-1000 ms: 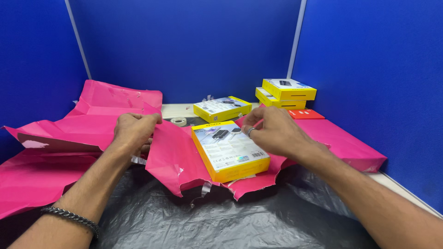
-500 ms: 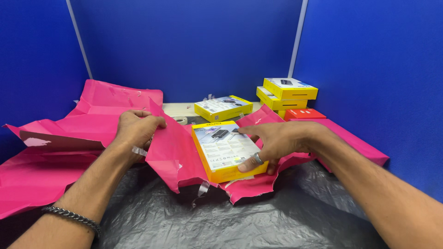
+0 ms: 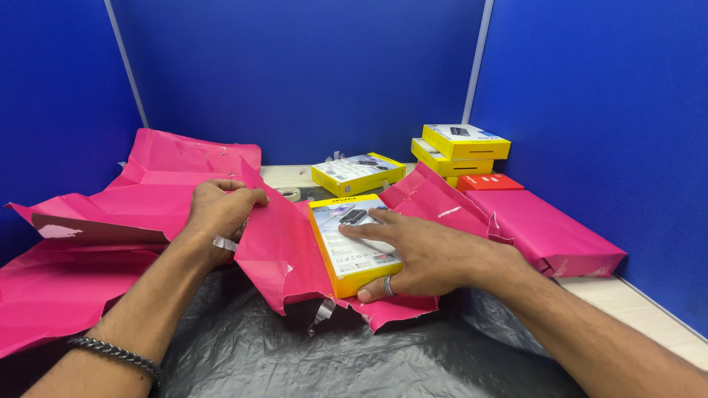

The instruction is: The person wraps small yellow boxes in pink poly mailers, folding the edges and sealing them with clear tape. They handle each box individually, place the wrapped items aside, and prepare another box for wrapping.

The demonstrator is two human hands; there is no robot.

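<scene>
Box (image 3: pixel 354 243): stiff, light card, likely slick; under right hand (image 3: pixel 420 254), palm flat, thumb on near edge
Wrap (image 3: pixel 276 243): soft, tearable; left hand (image 3: pixel 217 214) pinches its flap

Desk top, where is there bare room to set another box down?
Free: the black plastic sheet in front, between both forearms, and the pale desk strip right of the wrapped pink parcel. Crowded: the centre under both hands and the back corner's yellow boxes.
</scene>
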